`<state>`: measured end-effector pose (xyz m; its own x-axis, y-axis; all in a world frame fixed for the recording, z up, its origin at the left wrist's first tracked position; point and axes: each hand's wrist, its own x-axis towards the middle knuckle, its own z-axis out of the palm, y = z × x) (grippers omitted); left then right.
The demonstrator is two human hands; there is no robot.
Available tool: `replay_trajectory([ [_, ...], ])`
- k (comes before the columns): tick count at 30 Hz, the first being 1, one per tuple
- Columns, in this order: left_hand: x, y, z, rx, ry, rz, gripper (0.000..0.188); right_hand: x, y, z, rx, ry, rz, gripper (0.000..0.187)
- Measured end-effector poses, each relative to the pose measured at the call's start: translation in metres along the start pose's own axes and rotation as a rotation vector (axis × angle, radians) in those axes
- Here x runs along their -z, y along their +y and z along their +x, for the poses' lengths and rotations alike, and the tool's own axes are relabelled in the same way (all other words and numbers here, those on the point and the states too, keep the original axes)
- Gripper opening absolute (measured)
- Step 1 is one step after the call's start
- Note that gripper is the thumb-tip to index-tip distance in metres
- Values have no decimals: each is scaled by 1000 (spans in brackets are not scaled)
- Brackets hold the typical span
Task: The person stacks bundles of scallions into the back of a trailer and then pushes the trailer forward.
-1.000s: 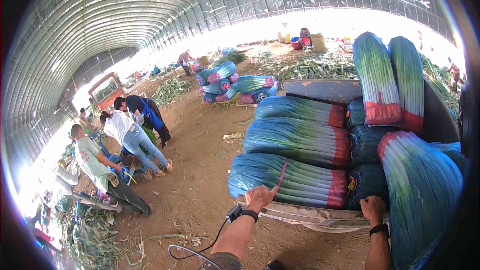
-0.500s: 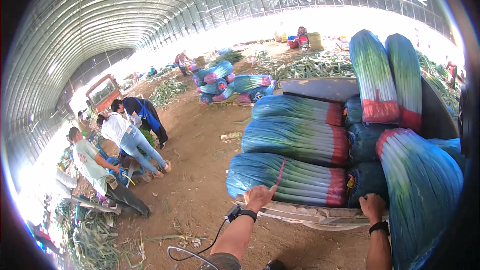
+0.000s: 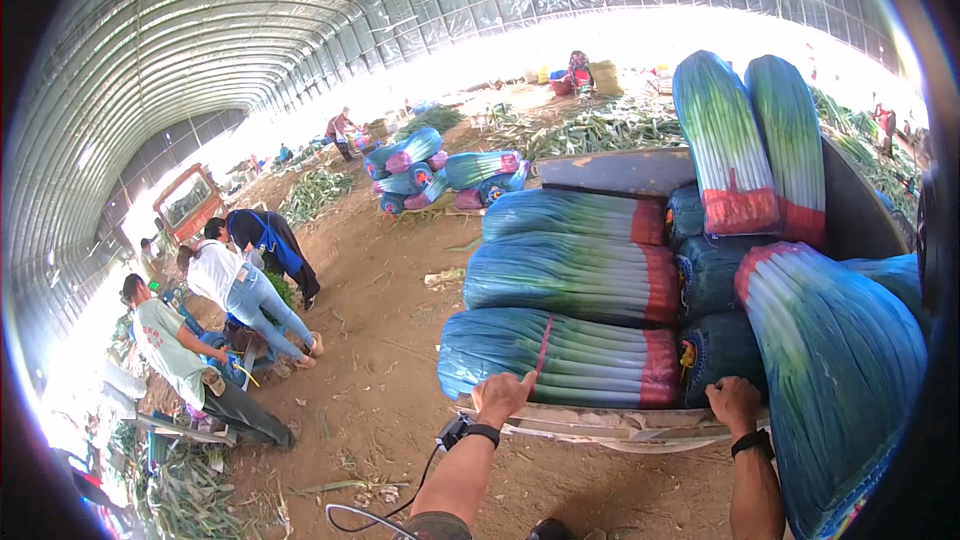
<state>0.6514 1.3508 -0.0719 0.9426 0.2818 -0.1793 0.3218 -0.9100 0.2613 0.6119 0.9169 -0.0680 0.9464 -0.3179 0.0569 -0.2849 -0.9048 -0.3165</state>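
Observation:
Net sacks packed with long green onions lie in a vehicle bed. At the front edge of the load, my left hand (image 3: 503,398) is closed, thumb and finger pinching a thin red strap (image 3: 543,342) that runs up over the nearest sack of green onions (image 3: 610,365). My right hand (image 3: 735,403) has its fingers curled against the dark rounded end of a neighbouring sack (image 3: 722,345); what its fingers grip, if anything, is hidden. Just right of it, a large sack of green onions (image 3: 830,360) slants down over the bed's front edge.
Two sacks (image 3: 722,130) stand upright against the bed's back wall (image 3: 620,171). Further off lies a pile of filled sacks (image 3: 440,165), with loose green onions (image 3: 610,130) strewn behind it. Three people (image 3: 215,275) work at the left. The bed's front rail (image 3: 600,422) borders the load.
The whole view has shifted slightly, so the load sits a little further left. Both hands keep their places at the sacks; the left still pinches the strap.

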Motion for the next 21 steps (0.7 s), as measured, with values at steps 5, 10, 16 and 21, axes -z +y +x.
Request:
replay_trajectory([
  [5,-2,0,2,6,5,15,69,-4,3,2,6,-1,2,30],
  [10,0,-2,0,-15,10,-5,71,-6,4,3,18,17,-11,29],
  [16,-3,-3,1,-20,30,-13,71,-10,6,4,20,26,-23,29],
  [21,-5,-5,1,-27,45,-17,71,-11,6,4,21,37,-39,29],
])
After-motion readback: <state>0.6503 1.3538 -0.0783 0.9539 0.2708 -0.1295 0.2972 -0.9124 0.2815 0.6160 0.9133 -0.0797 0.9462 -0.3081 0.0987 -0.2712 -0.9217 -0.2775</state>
